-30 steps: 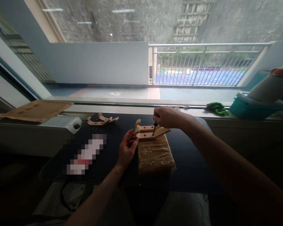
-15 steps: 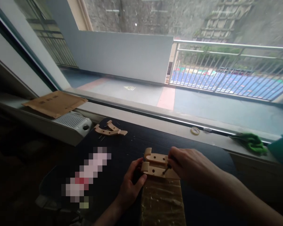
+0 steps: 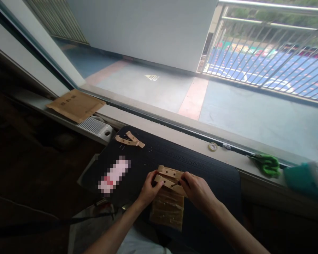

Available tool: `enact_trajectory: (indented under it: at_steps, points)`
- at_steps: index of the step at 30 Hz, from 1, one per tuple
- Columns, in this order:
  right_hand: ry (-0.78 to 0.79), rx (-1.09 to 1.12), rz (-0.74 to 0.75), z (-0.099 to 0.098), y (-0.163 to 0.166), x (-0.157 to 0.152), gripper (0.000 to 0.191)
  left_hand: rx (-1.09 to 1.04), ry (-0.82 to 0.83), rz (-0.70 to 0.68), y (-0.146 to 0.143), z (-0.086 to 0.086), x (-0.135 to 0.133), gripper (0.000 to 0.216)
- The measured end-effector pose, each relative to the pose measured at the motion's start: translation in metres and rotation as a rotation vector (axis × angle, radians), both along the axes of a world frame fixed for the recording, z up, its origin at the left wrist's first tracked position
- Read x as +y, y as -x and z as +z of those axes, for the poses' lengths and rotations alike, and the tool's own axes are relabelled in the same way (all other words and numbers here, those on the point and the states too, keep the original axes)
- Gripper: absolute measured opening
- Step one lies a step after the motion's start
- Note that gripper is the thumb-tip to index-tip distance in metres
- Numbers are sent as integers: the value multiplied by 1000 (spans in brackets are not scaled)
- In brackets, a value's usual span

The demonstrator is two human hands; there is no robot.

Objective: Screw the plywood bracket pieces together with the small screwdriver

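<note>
A pale wooden forked piece [image 3: 170, 173], slingshot-shaped with two prongs and several dark holes, lies flat on a tape-wrapped brown block [image 3: 166, 210]. My left hand [image 3: 148, 190] grips the prong ends from the left, thumb on the nearer prong. My right hand [image 3: 198, 190] is closed at the other end, pinching a thin dark rod-like tool [image 3: 176, 183]. The tool's tip meets the nearer prong around a hole; its handle is hidden in my fingers. Farther back on the black table [image 3: 201, 162] rests a second wooden forked piece [image 3: 129, 142], with thin pins beside it.
A pixelated pink item [image 3: 118, 174] is on the table's left. Along the window sill are a brown envelope [image 3: 76, 105], a small round roll [image 3: 212, 146], a green cloth [image 3: 269, 165] and a teal container [image 3: 302, 178]. Window glass stands beyond the table.
The view has tilted down, so table and hands look smaller. The forked piece appears slightly turned under my hands. Both hands keep their holds, with the thin tool still at the nearer prong.
</note>
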State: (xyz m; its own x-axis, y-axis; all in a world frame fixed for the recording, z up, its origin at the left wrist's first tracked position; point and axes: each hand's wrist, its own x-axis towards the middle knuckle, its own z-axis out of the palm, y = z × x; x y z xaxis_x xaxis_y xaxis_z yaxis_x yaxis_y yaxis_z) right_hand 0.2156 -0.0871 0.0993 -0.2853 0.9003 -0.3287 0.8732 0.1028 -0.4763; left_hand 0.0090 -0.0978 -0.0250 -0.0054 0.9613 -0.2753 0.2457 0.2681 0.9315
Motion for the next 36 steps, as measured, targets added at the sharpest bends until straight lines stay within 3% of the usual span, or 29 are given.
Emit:
enact_trajectory:
  at_steps: [12, 28, 36]
  points:
    - [-3, -84, -50, 7, 14, -2, 22, 54, 138, 46, -10, 28, 12, 43]
    - [14, -137, -19, 10, 18, 1, 21, 86, 171, -34, -6, 46, 7, 49]
    - [0, -164, -16, 9, 24, 1, 19, 85, 158, -113, -4, 47, 16, 38]
